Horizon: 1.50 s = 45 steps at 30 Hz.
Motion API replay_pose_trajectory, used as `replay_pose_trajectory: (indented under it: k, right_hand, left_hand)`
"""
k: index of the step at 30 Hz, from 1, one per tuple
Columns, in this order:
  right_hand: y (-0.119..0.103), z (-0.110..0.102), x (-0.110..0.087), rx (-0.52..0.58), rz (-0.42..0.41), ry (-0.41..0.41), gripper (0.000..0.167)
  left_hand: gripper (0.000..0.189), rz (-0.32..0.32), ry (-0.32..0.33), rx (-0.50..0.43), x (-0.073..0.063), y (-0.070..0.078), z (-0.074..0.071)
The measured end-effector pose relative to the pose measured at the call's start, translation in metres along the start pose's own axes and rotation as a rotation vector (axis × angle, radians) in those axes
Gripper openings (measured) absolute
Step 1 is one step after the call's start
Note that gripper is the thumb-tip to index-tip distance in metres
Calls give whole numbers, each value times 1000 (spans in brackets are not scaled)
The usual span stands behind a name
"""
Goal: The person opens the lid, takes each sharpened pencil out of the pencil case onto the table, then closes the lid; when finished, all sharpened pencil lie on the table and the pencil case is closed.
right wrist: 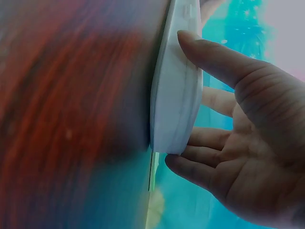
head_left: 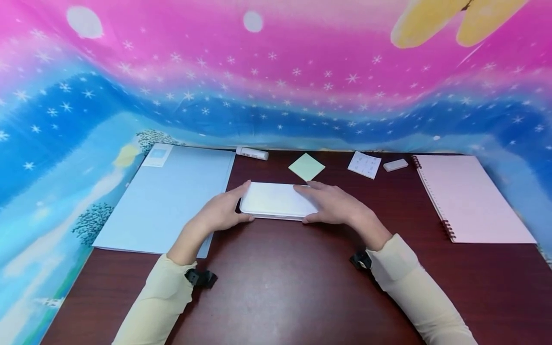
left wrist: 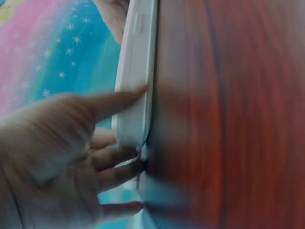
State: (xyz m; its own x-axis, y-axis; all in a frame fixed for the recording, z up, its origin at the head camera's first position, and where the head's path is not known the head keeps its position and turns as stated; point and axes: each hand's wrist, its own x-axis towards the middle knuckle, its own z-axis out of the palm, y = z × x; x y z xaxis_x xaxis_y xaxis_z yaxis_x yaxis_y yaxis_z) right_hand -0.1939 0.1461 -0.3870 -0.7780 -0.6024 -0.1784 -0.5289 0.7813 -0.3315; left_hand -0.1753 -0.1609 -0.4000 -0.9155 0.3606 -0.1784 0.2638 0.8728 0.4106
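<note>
A white flat box (head_left: 276, 199) with rounded corners lies on the dark wooden table, with a lid seam and a small catch along its near side. At its left end my left hand (head_left: 224, 208) holds it, thumb on the near side and fingers round the end and far side. The right end is gripped by my right hand (head_left: 334, 203), its thumb on the near side, a finger over the top and others behind. The wrist views show the box's side wall (left wrist: 136, 71) under the left thumb, and the same box (right wrist: 176, 95) under the right thumb.
A light blue folder (head_left: 172, 191) lies at left, a pink spiral notebook (head_left: 474, 196) at right. Along the back are a white tube-like item (head_left: 252, 153), green sticky notes (head_left: 306, 166), a printed white paper square (head_left: 364, 165) and a white eraser-like block (head_left: 395, 165). A patterned cloth (head_left: 276, 110) hangs behind.
</note>
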Motion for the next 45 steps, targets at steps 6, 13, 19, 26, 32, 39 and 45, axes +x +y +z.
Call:
replay_pose_trajectory:
  k: [6, 13, 19, 26, 32, 39, 45]
  right_hand:
    - [0, -3, 5, -25, -40, 5, 88]
    - [1, -6, 8, -52, -56, -3, 89]
    - [2, -7, 10, -50, -63, -10, 89]
    - [3, -9, 11, -30, -47, -16, 88]
    - [6, -13, 12, -24, -55, -33, 88]
    - [7, -17, 15, -24, -73, -70, 86]
    - [6, -19, 16, -8, -61, -93, 84]
  left_hand:
    - [95, 4, 87, 39, 1, 0, 4]
    - [95, 30, 90, -107, 8, -13, 12]
    - [100, 48, 35, -274, 13, -26, 16]
    - [115, 25, -4, -217, 12, -27, 13]
    - [122, 41, 11, -221, 18, -29, 12]
    - [124, 20, -16, -207, 20, -27, 9]
    - [124, 20, -30, -185, 17, -26, 6]
